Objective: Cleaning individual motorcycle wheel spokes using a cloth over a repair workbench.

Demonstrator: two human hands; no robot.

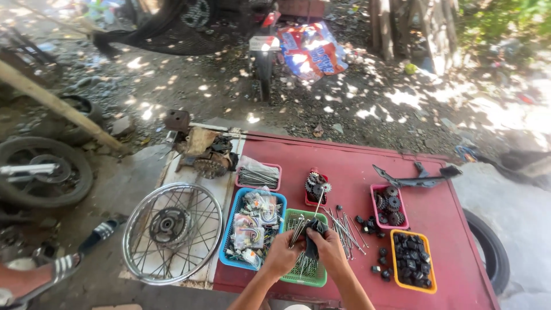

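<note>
Red desk (pixel 344 166), green basket (pixel 313 278) under both hands. Left hand (pixel 282 252) closed on spoke bundle (pixel 298 229), long axis running up-right, away. Right hand (pixel 328 244) closed on dark rag (pixel 313 241), touching the bundle's near end.

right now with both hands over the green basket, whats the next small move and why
Probably lower the bunch of thin metal spokes into the green plastic basket. The left hand holds it right above that basket, which already holds similar spokes, while the right hand grips a dark cloth-like piece against them.
</note>
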